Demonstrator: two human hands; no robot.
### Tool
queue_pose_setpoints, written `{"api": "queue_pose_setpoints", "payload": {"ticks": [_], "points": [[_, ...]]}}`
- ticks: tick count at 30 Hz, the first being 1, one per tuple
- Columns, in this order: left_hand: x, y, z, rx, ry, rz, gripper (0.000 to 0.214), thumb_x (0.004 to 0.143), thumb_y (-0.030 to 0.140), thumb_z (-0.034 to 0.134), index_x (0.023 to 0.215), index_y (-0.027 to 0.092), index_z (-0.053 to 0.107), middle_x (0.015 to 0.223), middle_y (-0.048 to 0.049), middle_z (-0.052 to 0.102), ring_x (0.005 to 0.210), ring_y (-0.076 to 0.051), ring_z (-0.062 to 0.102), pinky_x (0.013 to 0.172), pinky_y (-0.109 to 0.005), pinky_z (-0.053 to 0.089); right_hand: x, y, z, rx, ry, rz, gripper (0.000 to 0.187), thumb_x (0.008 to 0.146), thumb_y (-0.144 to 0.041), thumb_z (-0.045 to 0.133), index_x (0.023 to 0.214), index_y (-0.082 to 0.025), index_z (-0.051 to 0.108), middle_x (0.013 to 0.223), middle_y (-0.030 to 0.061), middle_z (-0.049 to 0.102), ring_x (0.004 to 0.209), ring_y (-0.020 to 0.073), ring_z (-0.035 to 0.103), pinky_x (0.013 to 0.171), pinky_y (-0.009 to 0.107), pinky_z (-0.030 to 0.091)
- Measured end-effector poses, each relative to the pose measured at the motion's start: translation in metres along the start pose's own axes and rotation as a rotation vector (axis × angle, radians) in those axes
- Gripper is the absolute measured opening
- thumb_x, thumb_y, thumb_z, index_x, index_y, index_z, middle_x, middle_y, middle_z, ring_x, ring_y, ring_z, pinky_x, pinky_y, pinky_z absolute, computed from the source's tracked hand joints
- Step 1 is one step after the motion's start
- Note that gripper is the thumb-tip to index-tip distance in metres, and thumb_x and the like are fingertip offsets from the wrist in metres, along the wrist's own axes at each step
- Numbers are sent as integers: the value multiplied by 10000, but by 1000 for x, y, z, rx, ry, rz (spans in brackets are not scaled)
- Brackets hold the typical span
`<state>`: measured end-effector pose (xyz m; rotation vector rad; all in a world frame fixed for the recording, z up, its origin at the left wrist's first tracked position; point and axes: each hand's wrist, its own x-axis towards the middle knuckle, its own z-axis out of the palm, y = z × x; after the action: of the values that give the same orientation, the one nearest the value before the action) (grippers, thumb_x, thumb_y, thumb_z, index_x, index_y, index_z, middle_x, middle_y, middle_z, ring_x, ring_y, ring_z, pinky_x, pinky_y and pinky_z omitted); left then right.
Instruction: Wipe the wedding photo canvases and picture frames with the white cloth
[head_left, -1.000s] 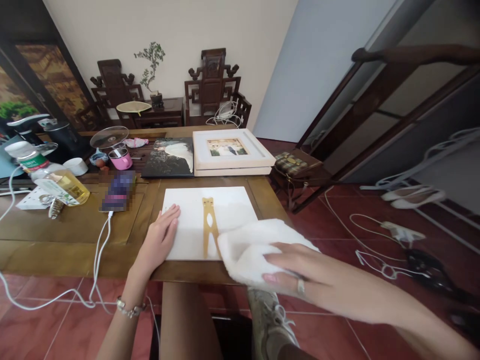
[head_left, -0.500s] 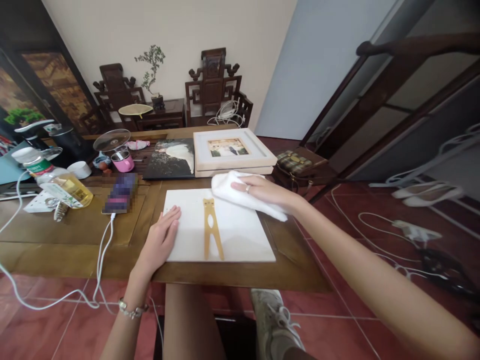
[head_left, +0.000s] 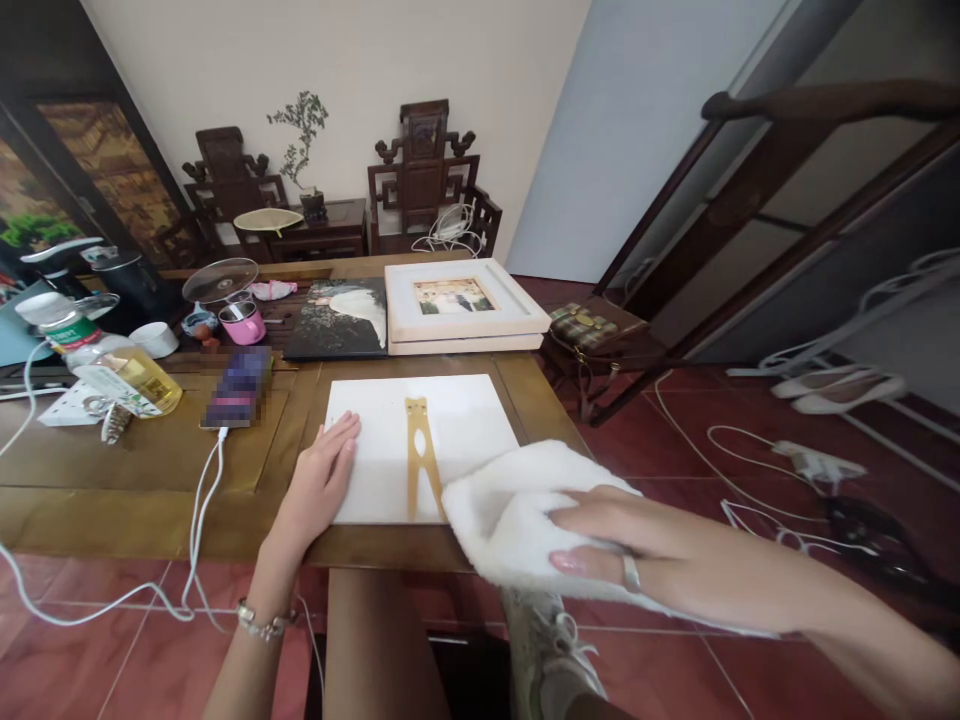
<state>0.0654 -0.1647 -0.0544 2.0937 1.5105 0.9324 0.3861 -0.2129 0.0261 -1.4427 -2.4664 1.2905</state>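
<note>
A flat white board (head_left: 465, 420) lies on the wooden table (head_left: 247, 520) in front of me. On its middle is a tan, cat-headed shape with two long legs (head_left: 416, 450); whether it is printed or a separate piece I cannot tell. My left hand (head_left: 326, 465) rests flat on the board's left edge, fingers stretched out. In my right hand (head_left: 607, 535) is a bunched white cloth (head_left: 510, 500), gripped between thumb and fingers. The cloth covers the board's near right corner and hangs past the table's edge.
Behind the board are a framed photo (head_left: 517, 305) and a dark photo panel (head_left: 322, 325). To the left are a phone (head_left: 238, 385) on a white cable, a pink cup (head_left: 244, 325) and an oil-coloured bottle (head_left: 150, 380). A wooden chair (head_left: 750, 190) stands right.
My right hand has drawn the cloth from the board's far right corner toward me, to the near right corner. My left hand has stayed in place.
</note>
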Motion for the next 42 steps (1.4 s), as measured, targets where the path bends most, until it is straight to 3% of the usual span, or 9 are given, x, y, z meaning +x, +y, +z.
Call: {"api": "queue_pose_setpoints", "payload": {"ticks": [5,12,16,20,26,30,36,39,42], "points": [[1,0,0,3,-4,4,409,957,332,369,1224,138,612,1343,-108,559,1309,-215,458,1148,-442,270,49,19,-20,23,222,7,549,829,-649,446,1042,-203,684,1159,105,644,1105,332,534,967,452,384],[0,-1,-1,23,4,27,412,943,318,402,1244,110,590,1350,-125,548,1321,-219,440,1149,-432,271,133,37,-48,205,448,-134,513,861,-597,434,1003,-167,675,1032,66,678,901,273,588,819,387,436],[0,-3,0,23,7,40,409,936,309,419,1250,105,582,1352,-126,547,1322,-218,439,1151,-432,272,117,29,-35,94,434,-141,494,878,-604,402,852,-182,658,876,48,668,841,259,574,806,382,433],[0,-3,0,31,1,40,413,933,303,423,1256,96,576,1356,-132,541,1324,-222,436,1152,-435,269,64,17,-5,-8,350,-85,502,889,-616,363,798,-204,634,815,57,639,863,267,565,816,382,431],[-1,-3,1,42,2,52,428,933,309,420,1273,90,562,1397,-145,494,1347,-233,400,1154,-445,259,1,-1,11,-42,14,-59,474,906,-580,364,846,-210,654,900,67,644,888,244,575,842,354,432],[-1,-6,1,41,-10,53,450,935,318,406,1285,72,548,1412,-163,471,1372,-240,355,1155,-450,249,25,6,-7,-47,86,-38,492,879,-611,395,951,-206,665,1023,86,658,1003,280,563,914,382,401],[-1,-8,1,43,-26,31,454,933,331,405,1303,100,534,1418,-147,469,1369,-230,362,1156,-454,244,117,20,-39,-45,395,-215,436,928,-512,354,890,-187,642,942,72,680,872,255,598,810,378,443],[-1,-8,0,50,-33,30,455,933,336,402,1295,98,542,1418,-147,467,1368,-231,364,1159,-455,239,137,13,-31,-77,502,-255,405,954,-438,324,842,-177,613,868,74,664,829,248,600,800,399,445],[-1,-8,0,56,-30,28,446,931,336,405,1297,122,544,1419,-135,469,1365,-230,369,1158,-462,240,123,0,2,-137,504,-312,290,931,-279,367,859,-182,631,909,93,666,964,276,594,891,457,420]]}}
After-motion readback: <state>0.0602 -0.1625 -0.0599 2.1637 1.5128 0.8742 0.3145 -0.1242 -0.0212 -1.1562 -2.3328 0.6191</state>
